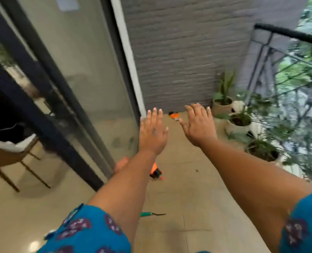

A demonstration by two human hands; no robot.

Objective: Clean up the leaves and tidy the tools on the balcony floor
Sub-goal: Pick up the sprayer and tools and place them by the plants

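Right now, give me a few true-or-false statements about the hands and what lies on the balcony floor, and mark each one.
1. Both hands, left hand and right hand, are held out with fingers straight, holding nothing. True.
2. The green-handled tool is in the left hand. False: it lies on the floor.
3. Potted plants stand along the railing side. True.
4. No orange tools are on the floor. False: one orange tool lies near the glass door, another by the wall.

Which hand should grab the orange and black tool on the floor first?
Probably the left hand. Both hands are open and empty, but the orange and black tool lies right beside the left forearm, near the glass door. The right hand is farther over, toward the potted plants.
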